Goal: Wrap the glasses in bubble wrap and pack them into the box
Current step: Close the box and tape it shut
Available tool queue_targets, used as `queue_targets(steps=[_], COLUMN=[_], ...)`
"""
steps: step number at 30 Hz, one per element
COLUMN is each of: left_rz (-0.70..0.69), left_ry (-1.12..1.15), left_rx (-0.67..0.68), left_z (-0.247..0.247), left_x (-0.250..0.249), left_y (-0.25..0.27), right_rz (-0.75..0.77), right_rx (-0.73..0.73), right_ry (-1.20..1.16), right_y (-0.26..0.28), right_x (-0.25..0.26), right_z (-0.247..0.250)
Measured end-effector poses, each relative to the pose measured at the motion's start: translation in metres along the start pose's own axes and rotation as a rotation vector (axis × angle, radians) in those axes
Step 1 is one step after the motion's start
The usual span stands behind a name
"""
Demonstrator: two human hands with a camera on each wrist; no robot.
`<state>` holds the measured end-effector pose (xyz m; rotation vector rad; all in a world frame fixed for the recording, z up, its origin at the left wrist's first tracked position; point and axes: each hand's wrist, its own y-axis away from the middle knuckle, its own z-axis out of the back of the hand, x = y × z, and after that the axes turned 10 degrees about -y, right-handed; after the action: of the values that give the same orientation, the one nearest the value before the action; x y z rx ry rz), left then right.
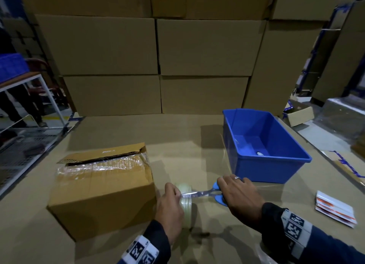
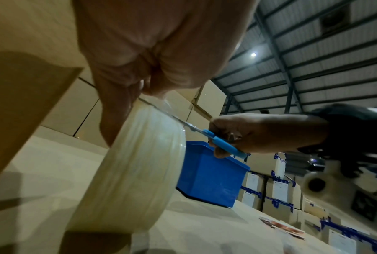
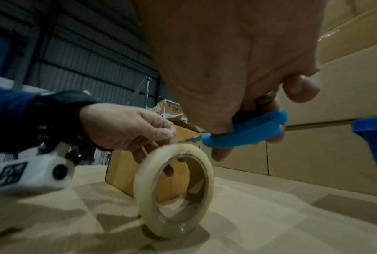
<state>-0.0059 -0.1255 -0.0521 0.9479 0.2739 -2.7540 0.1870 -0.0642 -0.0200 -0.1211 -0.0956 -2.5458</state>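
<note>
Your left hand (image 1: 171, 208) grips the translucent roll of clear packing tape (image 3: 174, 189) upright on the worktop, pinching its free end; your right hand (image 1: 240, 196) holds the blue-handled steel scissors (image 1: 211, 193), blades pointing left at that strip. The brown cardboard box (image 1: 102, 192), bubble wrap showing under its flap, sits just left of the roll

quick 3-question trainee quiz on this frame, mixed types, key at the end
1. True or false: the right hand holds blue-handled scissors.
2. What does the left hand hold? A) tape roll B) a glass C) a marker
3. Fill in: the blue bin stands to the ___ of the cardboard box, seen from the head camera.

Key: 1 true; 2 A; 3 right.
</note>
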Motion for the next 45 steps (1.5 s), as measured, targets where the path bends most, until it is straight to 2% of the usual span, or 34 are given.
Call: queue_targets(steps=[3,9,13,16,19,20,24,27,30,34,39,43,45], left_rz=[0.011,0.013,-0.087,-0.12,-0.212,-0.211,-0.265,-0.347,-0.401,-0.368,-0.423,-0.403,-0.375], left_ry=[-0.059,-0.323,-0.507,-0.51,-0.509,-0.518,-0.522,-0.616,-0.585,-0.585,-0.561,-0.531,-0.493], left_rx=[-0.03,-0.035,-0.062,-0.065,-0.08,-0.039,-0.025,-0.095,-0.132,-0.138,-0.195,-0.097,-0.082], left_z=[-0.004,-0.001,0.005,0.009,0.015,0.012,0.01,0.005,0.001,-0.006,-0.018,-0.016,-0.01], left_x=[0.0,0.0,-0.003,-0.004,-0.009,-0.006,-0.003,0.001,-0.001,-0.002,0.005,0.001,-0.002], left_y=[0.004,0.005,0.002,-0.005,-0.015,-0.018,-0.031,-0.036,-0.032,-0.029,-0.029,-0.022,-0.022], right_rz=[-0.012,-0.047,-0.067,-0.085,-0.097,-0.1,-0.11,-0.112,-0.121,-0.127,-0.174,-0.261,-0.255], right_rx=[0.071,0.211,0.26,0.263,0.295,0.303,0.317,0.313,0.336,0.37,0.291,0.109,0.125], right_ry=[-0.028,-0.082,-0.133,-0.119,-0.136,-0.13,-0.135,-0.169,-0.17,-0.174,-0.133,-0.033,-0.015], right_y=[-0.003,-0.006,-0.01,-0.014,-0.018,-0.019,-0.021,-0.022,-0.025,-0.027,-0.025,-0.026,-0.027], right_x=[0.003,0.004,0.004,0.001,-0.001,-0.002,-0.003,-0.005,-0.006,0.0,0.001,-0.005,-0.006], right_z=[0.009,0.017,0.022,0.023,0.025,0.025,0.028,0.029,0.031,0.037,0.032,0.031,0.033])
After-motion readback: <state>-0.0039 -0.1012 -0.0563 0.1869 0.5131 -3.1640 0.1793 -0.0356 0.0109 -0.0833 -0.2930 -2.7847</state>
